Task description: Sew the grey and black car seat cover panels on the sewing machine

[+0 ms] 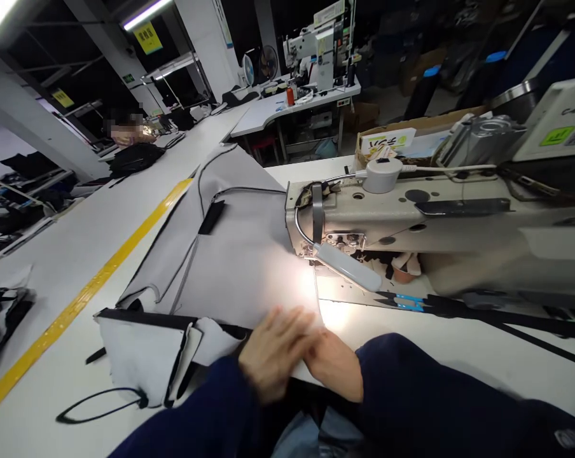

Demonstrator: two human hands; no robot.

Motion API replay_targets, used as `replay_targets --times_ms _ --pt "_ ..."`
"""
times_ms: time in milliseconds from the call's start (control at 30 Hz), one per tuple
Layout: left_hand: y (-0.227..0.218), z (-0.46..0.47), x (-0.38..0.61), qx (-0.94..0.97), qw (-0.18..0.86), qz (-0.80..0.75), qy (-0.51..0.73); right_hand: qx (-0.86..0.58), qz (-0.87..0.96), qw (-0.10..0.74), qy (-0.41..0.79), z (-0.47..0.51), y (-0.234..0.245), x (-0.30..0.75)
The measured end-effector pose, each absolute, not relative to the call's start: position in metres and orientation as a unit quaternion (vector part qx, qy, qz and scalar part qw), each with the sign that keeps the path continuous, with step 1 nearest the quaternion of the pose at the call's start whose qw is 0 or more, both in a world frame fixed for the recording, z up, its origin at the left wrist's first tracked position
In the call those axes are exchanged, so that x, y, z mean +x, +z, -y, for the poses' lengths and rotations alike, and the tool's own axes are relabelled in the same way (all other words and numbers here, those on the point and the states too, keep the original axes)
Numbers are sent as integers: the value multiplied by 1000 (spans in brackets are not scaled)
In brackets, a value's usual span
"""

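Observation:
A large light grey fabric piece (235, 254) with dark edging lies across the table and reaches the needle area of a sewing machine (387, 216). My left hand (275, 353) rests on the fabric's near part, fingers stretched out and slightly blurred. Close against it, at the fabric's right edge, is my right hand (335, 362). Its fingers are hidden behind the left hand and the cloth, so what they grip does not show. A black patch (212, 217) sits on the grey fabric. On the left, a folded section (142, 353) carries a black cord loop (101, 405).
A lit lamp (347, 266) hangs beside the needle area. Black straps with blue clips (410, 302) lie on the right. Yellow tape (106, 277) crosses the white table. Behind stand a cardboard box (364, 143) and another sewing machine (323, 57). A person (128, 133) sits far left.

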State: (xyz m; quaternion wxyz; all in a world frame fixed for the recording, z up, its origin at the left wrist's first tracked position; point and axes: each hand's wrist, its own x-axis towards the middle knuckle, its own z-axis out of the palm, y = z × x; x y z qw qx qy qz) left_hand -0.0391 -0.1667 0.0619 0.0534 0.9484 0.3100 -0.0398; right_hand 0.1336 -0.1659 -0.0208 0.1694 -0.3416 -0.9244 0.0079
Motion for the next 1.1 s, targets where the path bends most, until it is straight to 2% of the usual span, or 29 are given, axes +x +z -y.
replay_targets --times_ms 100,233,367,533,633,833,1100 --pt "60 114 -31 947 59 -295 -109 -353 915 189 -53 179 -22 127" --pt "36 101 -26 935 125 -325 -66 -348 899 238 -116 186 -26 123" --pt "18 120 -12 932 184 -313 -17 -333 921 181 -90 187 -29 124" --pt "29 122 -3 936 194 -291 45 -335 920 168 -117 181 -27 128" --pt "46 125 -10 951 130 -282 18 -352 909 195 -106 181 -25 127" --pt "56 118 -22 934 -113 -339 3 -377 887 253 -84 189 -29 116" --pt "20 107 -23 936 -156 -285 133 -419 871 252 -52 195 -29 104"
